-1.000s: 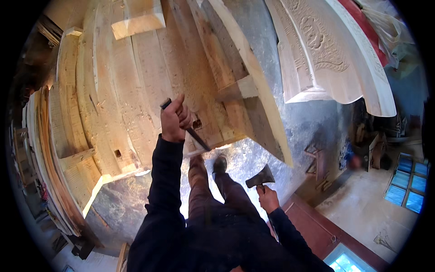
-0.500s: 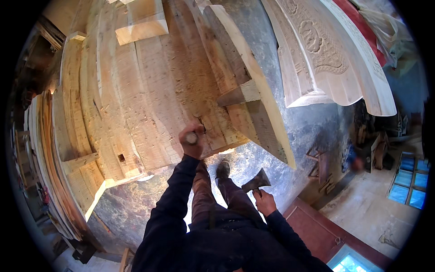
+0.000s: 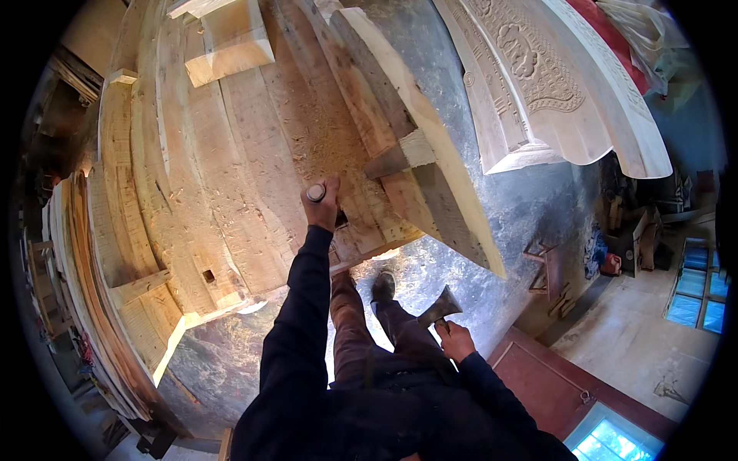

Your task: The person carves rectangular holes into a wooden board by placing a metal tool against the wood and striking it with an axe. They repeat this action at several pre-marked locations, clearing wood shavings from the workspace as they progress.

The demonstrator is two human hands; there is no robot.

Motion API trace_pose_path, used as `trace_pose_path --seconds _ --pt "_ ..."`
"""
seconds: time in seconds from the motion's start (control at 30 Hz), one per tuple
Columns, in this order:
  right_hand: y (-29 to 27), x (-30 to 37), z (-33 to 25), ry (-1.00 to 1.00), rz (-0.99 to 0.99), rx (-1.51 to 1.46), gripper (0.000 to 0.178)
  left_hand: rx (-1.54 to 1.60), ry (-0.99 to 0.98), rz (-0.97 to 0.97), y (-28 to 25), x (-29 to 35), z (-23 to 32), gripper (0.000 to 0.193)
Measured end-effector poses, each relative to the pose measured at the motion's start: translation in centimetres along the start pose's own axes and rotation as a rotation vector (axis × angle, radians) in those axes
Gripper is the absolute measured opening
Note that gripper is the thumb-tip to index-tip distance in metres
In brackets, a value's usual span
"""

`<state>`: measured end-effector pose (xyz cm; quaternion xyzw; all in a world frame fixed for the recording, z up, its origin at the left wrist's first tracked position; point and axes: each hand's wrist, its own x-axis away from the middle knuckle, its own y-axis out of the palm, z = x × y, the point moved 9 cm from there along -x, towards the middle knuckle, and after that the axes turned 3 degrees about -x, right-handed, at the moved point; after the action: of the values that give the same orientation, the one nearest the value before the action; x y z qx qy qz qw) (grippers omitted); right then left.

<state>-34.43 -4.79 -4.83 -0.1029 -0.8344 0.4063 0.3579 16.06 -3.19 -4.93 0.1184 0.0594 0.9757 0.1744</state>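
Observation:
My left hand (image 3: 325,206) is closed around a chisel-like tool (image 3: 316,192), held upright; I see its round, pale handle end, while its blade is hidden below my fist. It stands over the wide wooden workpiece (image 3: 254,146), made of thick planks. Just beside my wrist a dark square hole (image 3: 340,219) shows in the wood. Another square hole (image 3: 207,276) lies farther left. Low at my right side, my right hand (image 3: 459,340) grips a hatchet (image 3: 440,309) by its handle close to the head, away from the wood.
A squared wooden block (image 3: 231,48) rests on the planks at the far side. Curved timber (image 3: 450,154) edges the workpiece on the right. Beyond stands a pale carved panel (image 3: 538,84). Stacked boards (image 3: 84,300) lean at the left. A person (image 3: 607,261) is at the right.
My left hand has moved farther forward over the planks with the tool, uncovering the square hole near my wrist. The hatchet in my right hand has shifted slightly right. The view has shifted a little.

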Motion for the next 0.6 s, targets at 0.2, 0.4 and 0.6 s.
trace_pose_path --seconds 0.2,0.4,0.6 --pt "-0.4 -0.2 0.8 0.222 -0.121 -0.252 0.033 0.241 -0.154 -0.196 -1.8 4.6 10.9 0.043" --pt "-0.5 -1.4 1.3 0.407 -0.140 -0.335 0.039 0.064 0.308 -0.011 -2.8 6.0 8.5 0.031" --pt "-1.7 -1.1 1.1 0.417 -0.113 -0.273 0.047 -0.409 0.920 -0.195 1.6 10.0 7.2 0.027"
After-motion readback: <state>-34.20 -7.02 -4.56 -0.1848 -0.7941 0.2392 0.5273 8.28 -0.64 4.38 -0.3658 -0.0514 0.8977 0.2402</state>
